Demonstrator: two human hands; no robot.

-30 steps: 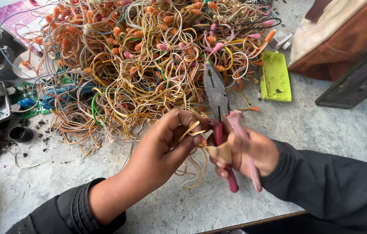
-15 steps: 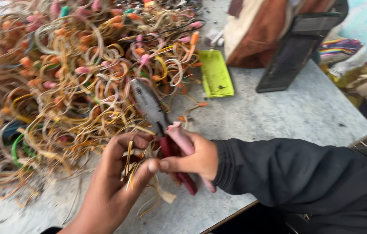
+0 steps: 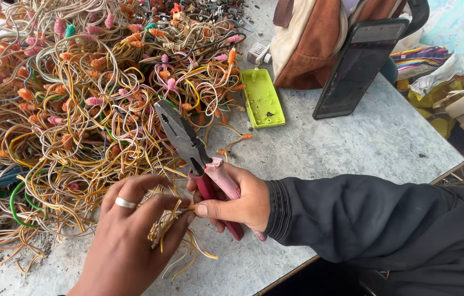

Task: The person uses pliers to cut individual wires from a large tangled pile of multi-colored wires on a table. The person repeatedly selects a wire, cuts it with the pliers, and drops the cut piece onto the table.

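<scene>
The right hand is wrapped around the pink-red handles of a pair of grey steel combination pliers, fingers curled tight about them, with the thumb stretched leftward so its tip presses on a small bunch of thin yellow and white wires; the plier jaws are shut and point up and to the left, lying over the edge of the wire heap without gripping anything that can be seen. The left hand, a silver ring on one finger, is closed loosely round the same small bunch, fingertips meeting the right thumb, and the wire ends trail down below it onto the grey stone-like tabletop. Just behind both hands spreads a large tangled heap of yellow, orange and white wires with orange and pink plastic caps, covering the left half of the table. A lime-green flat plastic lid lies just beside the heap's right edge. Further right a dark smartphone leans upright against a brown and cream cloth bag
</scene>
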